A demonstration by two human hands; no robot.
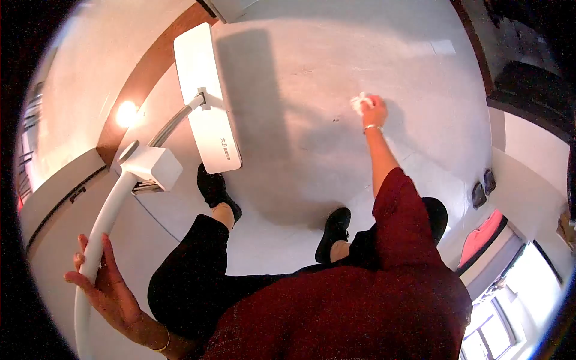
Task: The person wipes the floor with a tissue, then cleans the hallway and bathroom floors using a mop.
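On the left, my left hand point(111, 294) is closed loosely around the white curved handle point(108, 219) of what looks like a flat mop, its fingers showing on both sides. A white box-shaped housing point(157, 168) and a grey rod point(175, 125) join the handle to the wide white mop head point(204, 72), which bears dark lettering. Reaching far forward over the grey floor, my right hand point(375, 111) grips a crumpled white cloth or tissue point(358, 103). Whether the cloth touches the floor I cannot tell.
My black shoes point(215, 189) stand apart on the grey floor point(318, 150). A brown baseboard point(135, 81) and pale wall run along the left. To the right are dark furniture point(528, 96), a pair of dark shoes point(479, 195) and a pink item point(481, 237).
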